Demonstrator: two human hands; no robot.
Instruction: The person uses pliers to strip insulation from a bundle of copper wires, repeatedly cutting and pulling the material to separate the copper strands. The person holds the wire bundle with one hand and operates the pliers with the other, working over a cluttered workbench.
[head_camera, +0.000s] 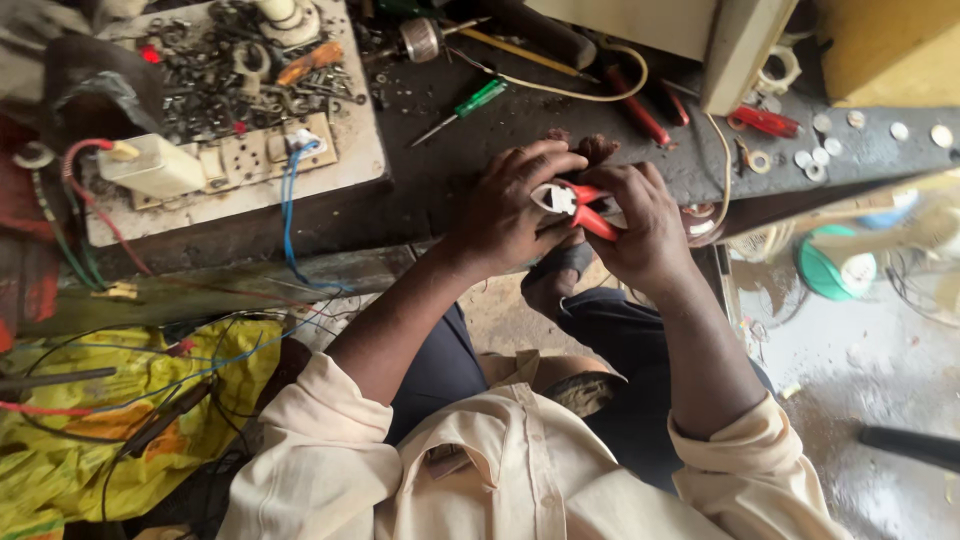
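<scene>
Both hands meet at the near edge of the dark workbench, pressed close together. Right hand is closed around the red handles of a pair of pliers. The pliers' metal head points left, towards the left hand, whose fingers curl over the head and over something small held there; what that item is cannot be told. Behind the hands on the bench lie a green-handled screwdriver and a red-handled tool. To the left, a white board carries a switch-and-socket plate with blue wires hanging from it, and a heap of loose screws and nuts. Yellow cloth with tangled wires lies lower left
</scene>
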